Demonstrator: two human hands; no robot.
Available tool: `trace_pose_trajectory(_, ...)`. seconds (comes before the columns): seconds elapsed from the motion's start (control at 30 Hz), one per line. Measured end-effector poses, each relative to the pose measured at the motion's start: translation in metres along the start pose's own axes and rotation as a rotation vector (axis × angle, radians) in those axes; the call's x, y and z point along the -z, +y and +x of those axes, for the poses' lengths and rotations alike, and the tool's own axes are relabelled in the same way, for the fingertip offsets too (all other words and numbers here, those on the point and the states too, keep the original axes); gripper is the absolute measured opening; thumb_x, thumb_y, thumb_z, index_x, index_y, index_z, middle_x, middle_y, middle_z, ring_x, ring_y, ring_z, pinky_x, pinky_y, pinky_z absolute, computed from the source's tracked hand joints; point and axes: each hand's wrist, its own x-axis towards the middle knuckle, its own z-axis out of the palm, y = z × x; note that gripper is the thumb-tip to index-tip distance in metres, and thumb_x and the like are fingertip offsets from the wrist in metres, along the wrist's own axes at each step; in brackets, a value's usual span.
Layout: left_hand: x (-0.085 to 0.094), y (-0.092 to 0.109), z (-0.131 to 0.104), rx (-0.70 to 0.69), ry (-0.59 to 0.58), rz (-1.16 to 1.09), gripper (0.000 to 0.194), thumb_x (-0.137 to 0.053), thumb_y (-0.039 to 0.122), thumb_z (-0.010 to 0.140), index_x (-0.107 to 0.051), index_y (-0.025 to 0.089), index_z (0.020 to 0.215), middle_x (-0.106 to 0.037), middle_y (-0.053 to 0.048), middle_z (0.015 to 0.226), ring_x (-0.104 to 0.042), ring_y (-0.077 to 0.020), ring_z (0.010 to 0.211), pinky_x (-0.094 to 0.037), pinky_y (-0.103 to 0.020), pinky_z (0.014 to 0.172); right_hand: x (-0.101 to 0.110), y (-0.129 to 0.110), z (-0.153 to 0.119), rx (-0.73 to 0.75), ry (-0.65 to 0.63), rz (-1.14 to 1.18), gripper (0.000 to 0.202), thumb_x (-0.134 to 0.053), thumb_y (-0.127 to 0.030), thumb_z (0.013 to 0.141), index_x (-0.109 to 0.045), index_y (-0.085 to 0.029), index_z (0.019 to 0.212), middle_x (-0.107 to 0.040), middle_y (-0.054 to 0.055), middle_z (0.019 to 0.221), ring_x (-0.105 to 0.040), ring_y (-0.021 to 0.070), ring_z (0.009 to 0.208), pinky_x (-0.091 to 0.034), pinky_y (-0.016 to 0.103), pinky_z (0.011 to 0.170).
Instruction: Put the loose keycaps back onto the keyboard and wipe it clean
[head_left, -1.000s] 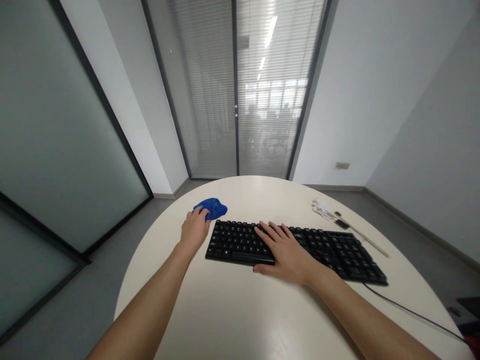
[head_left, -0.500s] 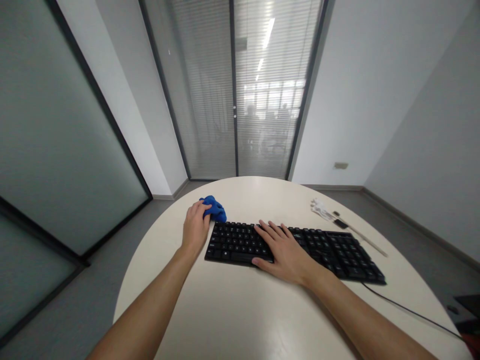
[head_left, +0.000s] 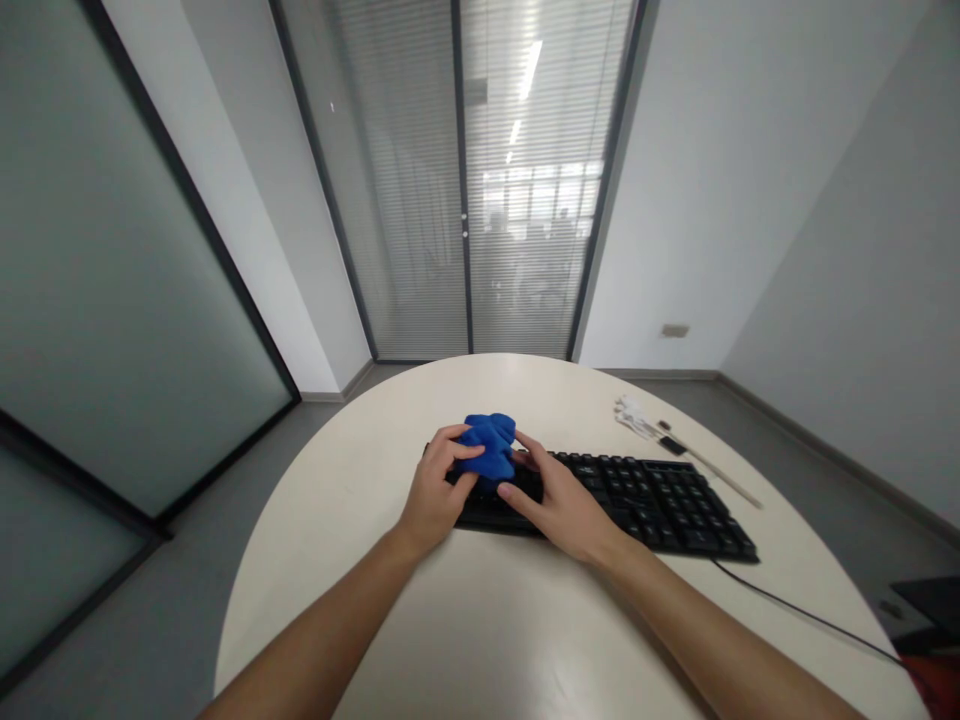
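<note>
A crumpled blue cloth (head_left: 491, 447) is pinched between the thumb and fingers of my left hand (head_left: 439, 490), just over the left part of a black keyboard (head_left: 660, 500). At the cloth's right edge is my right hand (head_left: 562, 505), its thumb and fingers apart around that side. Whether its fingertips press on the cloth I cannot make out. Both hands and the cloth cover many of the left and middle keys. The number pad on the right shows fully.
The keyboard lies on a round cream table (head_left: 360, 490). Its black cable (head_left: 802, 613) runs off to the lower right. Further back on the right are white gloves (head_left: 634, 415), a small black item (head_left: 672, 445) and a thin pale stick (head_left: 724, 477).
My left hand has carried the blue cloth from beyond the keyboard's left corner to the right, over the keys. My right hand has lifted from lying flat on the keys and turned toward the cloth.
</note>
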Motion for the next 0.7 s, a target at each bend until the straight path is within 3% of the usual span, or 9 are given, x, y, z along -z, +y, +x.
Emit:
trace_pose_trajectory(0.17, -0.006, 0.004, -0.001, -0.026, -0.103, -0.001, 0.019, -0.062, 0.019, 0.092, -0.064, 0.023, 0.110, -0.057, -0.011, 0.128, -0.056, -0.0256, 0.124, -0.046, -0.046, 0.107, -0.003, -0.001, 0.004, -0.073, 0.066, 0.386, 0.064, -0.069, -0.047, 0.086, -0.043, -0.023, 0.139, -0.070, 0.011, 0.121, -0.066, 0.0260, 0.114, -0.050, 0.048, 0.104)
trace_pose_trajectory(0.3, 0.001, 0.008, 0.000, -0.073, -0.251, 0.020, 0.028, -0.062, 0.019, 0.091, -0.063, 0.021, 0.119, -0.053, -0.014, 0.137, -0.054, -0.0269, 0.128, -0.042, -0.046, 0.111, -0.006, 0.008, 0.009, -0.092, 0.097, 0.488, 0.058, -0.070, -0.039, 0.083, -0.047, -0.022, 0.133, -0.072, 0.009, 0.111, -0.069, 0.0240, 0.103, -0.055, 0.044, 0.095)
trace_pose_trajectory(0.43, 0.007, 0.011, 0.001, -0.063, -0.314, 0.015, 0.024, -0.056, 0.022, 0.094, -0.065, 0.023, 0.117, -0.051, -0.012, 0.142, -0.055, -0.0263, 0.128, -0.042, -0.045, 0.112, 0.003, 0.010, 0.010, -0.054, 0.145, 0.365, 0.047, -0.064, -0.027, 0.080, -0.056, -0.021, 0.126, -0.073, 0.006, 0.107, -0.069, 0.0228, 0.098, -0.055, 0.041, 0.094)
trace_pose_trajectory(0.57, 0.017, -0.001, 0.006, 0.000, -0.209, 0.113, 0.023, -0.050, 0.026, 0.098, -0.062, 0.023, 0.118, -0.055, -0.010, 0.139, -0.052, -0.0243, 0.131, -0.040, -0.044, 0.114, 0.021, 0.006, 0.010, 0.016, 0.242, 0.086, 0.042, -0.058, -0.019, 0.078, -0.066, -0.022, 0.119, -0.071, 0.006, 0.114, -0.066, 0.0257, 0.105, -0.051, 0.043, 0.099)
trace_pose_trajectory(0.63, 0.026, -0.013, 0.007, 0.052, -0.186, 0.203, 0.026, -0.048, 0.027, 0.099, -0.060, 0.023, 0.121, -0.053, -0.011, 0.142, -0.049, -0.0242, 0.135, -0.038, -0.044, 0.116, 0.027, 0.006, 0.008, 0.055, 0.220, -0.089, 0.043, -0.057, -0.018, 0.080, -0.069, -0.024, 0.120, -0.070, 0.007, 0.113, -0.064, 0.0277, 0.109, -0.050, 0.046, 0.101)
trace_pose_trajectory(0.7, 0.036, -0.026, 0.008, 0.078, -0.260, 0.277, 0.035, -0.050, 0.029, 0.097, -0.056, 0.022, 0.131, -0.049, -0.011, 0.148, -0.044, -0.0251, 0.140, -0.034, -0.046, 0.120, 0.027, 0.006, 0.006, 0.090, 0.149, -0.226, 0.043, -0.056, -0.020, 0.083, -0.069, -0.025, 0.124, -0.066, 0.010, 0.122, -0.059, 0.0297, 0.118, -0.046, 0.049, 0.107)
